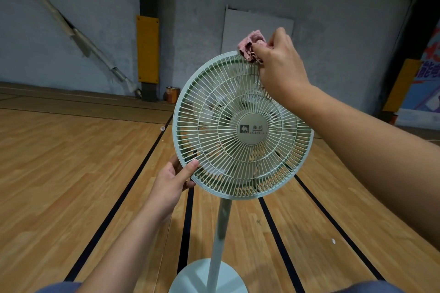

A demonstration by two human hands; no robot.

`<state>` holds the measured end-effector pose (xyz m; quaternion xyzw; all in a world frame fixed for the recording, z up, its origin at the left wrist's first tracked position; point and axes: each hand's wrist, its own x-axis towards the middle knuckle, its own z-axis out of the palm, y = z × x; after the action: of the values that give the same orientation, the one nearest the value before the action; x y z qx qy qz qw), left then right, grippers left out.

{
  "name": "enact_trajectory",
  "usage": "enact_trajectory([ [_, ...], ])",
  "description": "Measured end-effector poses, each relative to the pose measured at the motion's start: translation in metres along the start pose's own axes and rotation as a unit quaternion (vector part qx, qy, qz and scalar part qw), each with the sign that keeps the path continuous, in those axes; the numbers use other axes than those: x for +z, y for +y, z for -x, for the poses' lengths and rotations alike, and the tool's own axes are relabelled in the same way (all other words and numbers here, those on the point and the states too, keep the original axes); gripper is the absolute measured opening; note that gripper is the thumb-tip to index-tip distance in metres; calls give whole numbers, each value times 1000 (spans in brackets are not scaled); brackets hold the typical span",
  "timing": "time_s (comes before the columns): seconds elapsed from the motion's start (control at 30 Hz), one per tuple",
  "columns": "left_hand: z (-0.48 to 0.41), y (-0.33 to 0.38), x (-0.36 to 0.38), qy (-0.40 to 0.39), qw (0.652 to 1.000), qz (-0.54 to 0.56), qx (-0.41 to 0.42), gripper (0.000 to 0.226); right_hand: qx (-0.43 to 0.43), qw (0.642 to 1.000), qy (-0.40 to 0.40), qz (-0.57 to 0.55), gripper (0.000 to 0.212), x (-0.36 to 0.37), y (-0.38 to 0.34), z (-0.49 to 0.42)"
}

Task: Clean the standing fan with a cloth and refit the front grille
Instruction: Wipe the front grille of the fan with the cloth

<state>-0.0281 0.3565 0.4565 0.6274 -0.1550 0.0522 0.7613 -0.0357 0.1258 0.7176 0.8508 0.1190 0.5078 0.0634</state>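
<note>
Standing fan, pale green plastic on a white pole and round base, stands on the wooden plank floor marked with black lines, right in front of the person. Its round front grille of thin radial ribs, with a grey centre badge, sits over the blades, though I cannot tell whether it is clipped fully home. The right hand has its fingers curled round a bunched pink cloth and presses it on the top of the grille's rim. The left hand holds the lower left rim, thumb on the front face and fingers behind, steadying the head. To my eye this is the wiping step, working on the outer ring at the top. The next move seems to call for drawing the cloth along the rim and ribs while the left hand keeps the head from swinging; pressure should stay light, since the ribs look thin. Against the grey back wall stand a yellow padded post and a small tin.
</note>
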Motion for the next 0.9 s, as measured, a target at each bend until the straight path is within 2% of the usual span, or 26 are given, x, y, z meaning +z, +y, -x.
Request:
enact_trajectory([
  [0.23,2,5,1,2,1000,1,-3,51,35,999,8,-23,8,4,19,8],
  [0.47,2,5,-1,9,1000,9,-5,50,147,988,-18,-43,20,14,50,27],
  [0.67,5,4,5,12,1000,15,-13,47,213,973,-15,-89,18,14,40,20],
  [0.77,5,6,5,18,1000,-1,-7,38,195,977,-18,-83,22,13,26,13],
  [0.9,7,5,6,21,1000,-21,-2,39,144,987,-4,-75,18,10,3,1],
])
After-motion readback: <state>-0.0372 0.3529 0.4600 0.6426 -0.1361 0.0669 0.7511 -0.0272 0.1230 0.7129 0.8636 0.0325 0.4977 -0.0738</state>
